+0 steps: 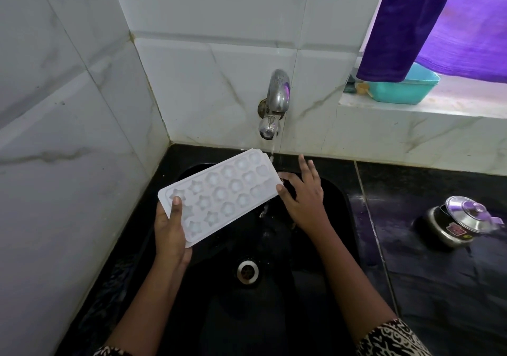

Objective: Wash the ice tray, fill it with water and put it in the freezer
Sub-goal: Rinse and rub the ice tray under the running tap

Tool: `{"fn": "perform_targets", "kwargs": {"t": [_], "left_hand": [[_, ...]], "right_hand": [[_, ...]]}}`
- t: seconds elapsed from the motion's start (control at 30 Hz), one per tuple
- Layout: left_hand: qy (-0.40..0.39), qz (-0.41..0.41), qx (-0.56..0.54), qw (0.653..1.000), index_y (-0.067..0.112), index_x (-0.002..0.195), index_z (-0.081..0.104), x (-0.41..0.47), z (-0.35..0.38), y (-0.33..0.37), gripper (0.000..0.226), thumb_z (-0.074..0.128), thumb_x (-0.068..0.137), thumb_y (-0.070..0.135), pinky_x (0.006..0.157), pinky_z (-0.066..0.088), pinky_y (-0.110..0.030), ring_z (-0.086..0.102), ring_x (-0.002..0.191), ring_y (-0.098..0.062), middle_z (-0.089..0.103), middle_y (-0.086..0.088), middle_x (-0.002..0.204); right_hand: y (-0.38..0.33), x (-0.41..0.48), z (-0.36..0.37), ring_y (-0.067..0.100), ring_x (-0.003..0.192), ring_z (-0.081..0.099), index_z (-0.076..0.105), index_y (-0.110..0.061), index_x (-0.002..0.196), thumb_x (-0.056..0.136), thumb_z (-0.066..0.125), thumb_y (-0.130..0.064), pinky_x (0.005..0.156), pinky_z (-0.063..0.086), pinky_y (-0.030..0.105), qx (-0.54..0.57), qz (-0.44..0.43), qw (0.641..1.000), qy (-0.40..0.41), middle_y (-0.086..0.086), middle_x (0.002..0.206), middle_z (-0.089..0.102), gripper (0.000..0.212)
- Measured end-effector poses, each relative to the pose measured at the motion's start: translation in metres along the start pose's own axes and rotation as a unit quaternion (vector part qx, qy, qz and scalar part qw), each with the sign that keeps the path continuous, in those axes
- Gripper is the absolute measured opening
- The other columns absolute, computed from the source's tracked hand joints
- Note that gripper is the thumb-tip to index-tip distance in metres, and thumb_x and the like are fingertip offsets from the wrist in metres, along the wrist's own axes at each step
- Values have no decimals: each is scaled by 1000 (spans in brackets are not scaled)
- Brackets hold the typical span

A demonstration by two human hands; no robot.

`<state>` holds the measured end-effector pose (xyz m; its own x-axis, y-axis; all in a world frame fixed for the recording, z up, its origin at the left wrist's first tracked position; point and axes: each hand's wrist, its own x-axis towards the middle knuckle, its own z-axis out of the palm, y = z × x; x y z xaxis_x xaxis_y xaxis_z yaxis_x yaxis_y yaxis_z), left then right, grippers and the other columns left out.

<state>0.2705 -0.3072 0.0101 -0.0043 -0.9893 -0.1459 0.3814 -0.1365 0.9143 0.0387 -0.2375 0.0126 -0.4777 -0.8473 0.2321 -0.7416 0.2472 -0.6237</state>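
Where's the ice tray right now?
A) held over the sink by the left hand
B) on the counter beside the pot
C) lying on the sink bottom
A: the left hand grips the tray by its near end, above the sink, by the running tap.

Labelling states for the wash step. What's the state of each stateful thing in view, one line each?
tap: running, thin stream.
tray: tilted, cavities up.
left grip: holds the tray's near end.
right grip: fingers straight, thumb at the tray's far corner.
drain: no plug visible.
pot: lid on, askew.
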Motion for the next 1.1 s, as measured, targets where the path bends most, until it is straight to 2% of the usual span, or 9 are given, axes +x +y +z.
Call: {"fn": "perform_targets", "kwargs": {"t": [0.13,0.23,0.47,0.53,0.6,0.73,0.87,1.0,1.1], "left_hand": [[0,-4,-23,1000,16,130,49,-1,1,-1,33,48,98,25,71,59,-32,69,96,-16,69,1,109],[-9,-9,-33,999,15,137,44,0,3,0,41,48,97,27,78,59,-38,68,102,-20,65,-5,118],[4,-3,-33,999,17,132,47,1,9,-2,35,48,98,26,78,58,-38,67,102,-22,65,-5,118],[7,-1,-27,1000,15,134,46,2,7,-3,39,49,97,27,78,58,-39,67,104,-23,64,-8,120],[1,-2,-22,1000,14,136,44,1,6,-5,45,51,94,29,83,57,-43,65,107,-26,63,-11,124],[17,11,-21,1000,16,133,47,6,5,-5,41,51,95,29,78,59,-38,67,103,-22,65,-6,118],[6,14,-7,1000,16,129,50,8,3,-8,33,49,97,25,76,59,-34,68,100,-20,65,-7,117],[6,16,-5,1000,13,133,47,11,4,-7,42,52,95,28,80,58,-38,67,103,-23,64,-9,121],[2,18,3,1000,14,131,49,13,-1,-8,38,52,95,28,81,58,-39,66,105,-25,65,-9,121]], "right_hand": [[-3,-2,5,21,147,1,64,-23,116,88,48,-38,114,15,51,-55,-57,997,7,3,159,13,36],[-8,3,7,20,147,0,65,-21,114,91,50,-38,115,11,53,-88,-53,995,1,4,159,12,32],[-16,18,14,15,145,-15,54,-26,129,94,44,-50,115,-1,49,-98,-41,990,-90,0,160,-3,43],[-8,20,11,17,146,-13,62,-26,116,95,44,-47,115,0,50,-111,-51,990,-64,1,160,1,35],[-7,19,14,18,146,-9,63,-24,111,93,38,-52,115,1,51,-131,-68,989,-30,3,160,3,42],[-12,15,24,13,144,-15,52,-25,130,84,20,-67,114,-1,49,-122,-99,986,-51,1,160,1,71],[-1,19,18,15,145,-10,63,-27,107,89,23,-59,115,2,52,-118,-79,990,1,3,160,5,54],[-9,13,33,13,144,-15,52,-24,130,87,22,-65,114,-2,48,-125,-95,987,-26,2,160,0,66],[3,15,28,15,145,-15,60,-29,121,88,19,-62,114,-3,49,-144,-86,985,-28,1,160,-1,61]]}}
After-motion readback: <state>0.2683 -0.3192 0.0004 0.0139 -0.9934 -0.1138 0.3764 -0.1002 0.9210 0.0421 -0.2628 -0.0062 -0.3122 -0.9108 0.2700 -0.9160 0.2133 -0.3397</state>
